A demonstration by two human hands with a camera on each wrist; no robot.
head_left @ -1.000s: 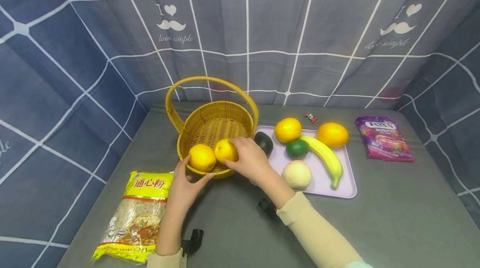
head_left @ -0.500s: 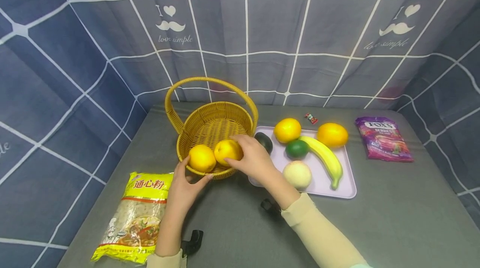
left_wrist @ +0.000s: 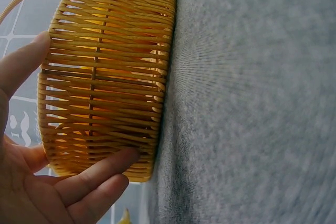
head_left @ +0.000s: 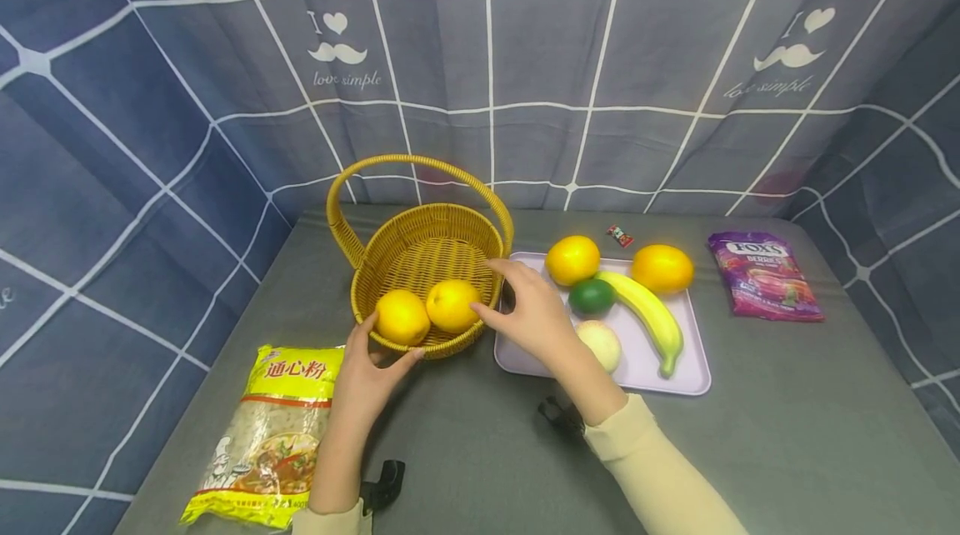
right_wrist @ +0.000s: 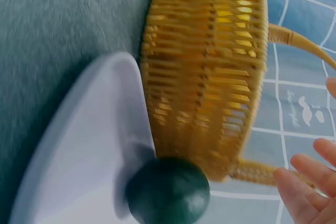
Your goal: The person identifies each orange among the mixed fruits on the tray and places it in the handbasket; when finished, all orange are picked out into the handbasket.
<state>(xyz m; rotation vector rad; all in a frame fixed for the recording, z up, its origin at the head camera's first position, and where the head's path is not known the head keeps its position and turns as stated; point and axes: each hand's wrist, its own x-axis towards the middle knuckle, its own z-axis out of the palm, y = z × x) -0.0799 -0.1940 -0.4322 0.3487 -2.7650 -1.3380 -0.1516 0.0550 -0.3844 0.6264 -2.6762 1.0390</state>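
My left hand grips the near-left rim of the yellow wicker basket; in the left wrist view its thumb is at the rim, with other fingers along the woven wall. Two oranges lie side by side in the near part of the basket. My right hand hovers at the basket's right rim, fingers spread and holding nothing, its thumb tip close to the right-hand orange. Below that hand, a dark avocado sits at the left end of the lilac tray, mostly hidden in the head view.
The tray also bears an orange, an oval orange-yellow fruit, a small green fruit, a banana and a pale peach. A pasta bag lies left, a purple candy bag right, a small wrapped candy behind.
My right hand has let go of the right-hand orange in the basket and drawn back to the right, over the tray's left end. The left hand has stayed on the basket.
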